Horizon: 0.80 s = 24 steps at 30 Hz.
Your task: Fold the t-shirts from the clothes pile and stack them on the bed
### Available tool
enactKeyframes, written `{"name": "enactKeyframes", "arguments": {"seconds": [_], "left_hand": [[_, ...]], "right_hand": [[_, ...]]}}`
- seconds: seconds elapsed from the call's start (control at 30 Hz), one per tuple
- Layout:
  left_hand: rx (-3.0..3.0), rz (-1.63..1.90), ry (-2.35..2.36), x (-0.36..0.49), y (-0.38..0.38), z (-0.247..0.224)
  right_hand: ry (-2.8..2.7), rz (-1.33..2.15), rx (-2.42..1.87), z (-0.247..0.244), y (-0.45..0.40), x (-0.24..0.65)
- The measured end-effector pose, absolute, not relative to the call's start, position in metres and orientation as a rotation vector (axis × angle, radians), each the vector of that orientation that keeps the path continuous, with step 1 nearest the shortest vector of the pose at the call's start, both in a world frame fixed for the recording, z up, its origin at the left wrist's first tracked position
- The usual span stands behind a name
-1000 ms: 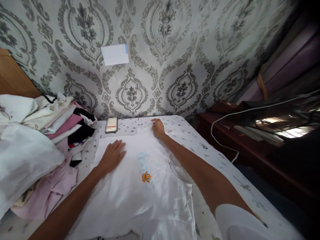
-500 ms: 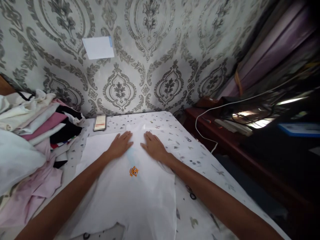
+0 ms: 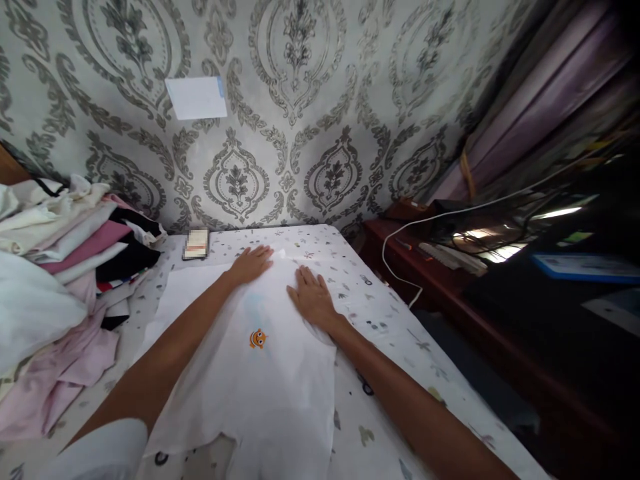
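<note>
A white baby garment (image 3: 280,387) with a small orange fish print (image 3: 258,339) lies spread out before me on a patterned bed sheet. Flat on its upper left part rests my left hand (image 3: 251,263), fingers extended toward the top edge. My right hand (image 3: 313,297) presses on the upper right part with its fingers stretched out. Neither hand grips anything. My left forearm covers part of the garment's left side.
To the left is a heap of clothes (image 3: 75,267). A small card-like item (image 3: 197,243) lies near the wall. On the right stand a dark red table (image 3: 373,233), a white cable (image 3: 387,260) and a blue-edged object (image 3: 585,268). White paper (image 3: 197,98) hangs on the wallpaper.
My left hand has slid up and slightly right toward the garment's top edge. My right hand has shifted a little to the right and down. The view has moved slightly.
</note>
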<state>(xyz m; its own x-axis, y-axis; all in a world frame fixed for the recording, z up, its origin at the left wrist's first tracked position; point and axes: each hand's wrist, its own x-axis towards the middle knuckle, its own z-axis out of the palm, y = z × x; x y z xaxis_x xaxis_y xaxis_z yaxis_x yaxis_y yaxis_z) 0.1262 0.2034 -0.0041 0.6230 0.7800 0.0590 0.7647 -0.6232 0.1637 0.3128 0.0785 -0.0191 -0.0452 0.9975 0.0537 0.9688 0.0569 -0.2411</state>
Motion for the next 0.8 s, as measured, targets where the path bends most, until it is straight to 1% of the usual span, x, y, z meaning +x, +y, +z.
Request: {"name": "enactKeyframes", "arguments": {"seconds": [0.13,0.23,0.33,0.43,0.57,0.63,0.7,0.8], "left_hand": [[2.628,0.288,1.515,0.127,0.208,0.002],[2.632,0.307,1.458,0.125,0.166,-0.001],[2.715,0.196,1.257,0.123,0.092,-0.008],[2.826,0.099,0.961,0.120,0.008,-0.010],[2.831,0.142,0.474,0.115,-0.077,0.004],[2.747,0.196,0.241,0.109,-0.094,0.016],[2.644,0.230,0.141,0.098,-0.093,0.028],[2.578,0.303,0.314,0.066,-0.067,0.038]], "right_hand": [[-2.128,0.235,-2.007,-0.015,0.075,0.317],[-2.116,0.278,-1.999,-0.011,0.074,0.320],[-2.127,0.326,-1.978,-0.011,0.076,0.323],[-2.142,0.313,-1.958,-0.012,0.080,0.326],[-2.072,0.360,-1.976,-0.008,0.081,0.326],[-2.000,0.363,-1.974,-0.003,0.072,0.321],[-1.989,0.315,-1.898,0.000,0.050,0.308],[-2.138,0.254,-1.654,-0.001,-0.002,0.280]]}}
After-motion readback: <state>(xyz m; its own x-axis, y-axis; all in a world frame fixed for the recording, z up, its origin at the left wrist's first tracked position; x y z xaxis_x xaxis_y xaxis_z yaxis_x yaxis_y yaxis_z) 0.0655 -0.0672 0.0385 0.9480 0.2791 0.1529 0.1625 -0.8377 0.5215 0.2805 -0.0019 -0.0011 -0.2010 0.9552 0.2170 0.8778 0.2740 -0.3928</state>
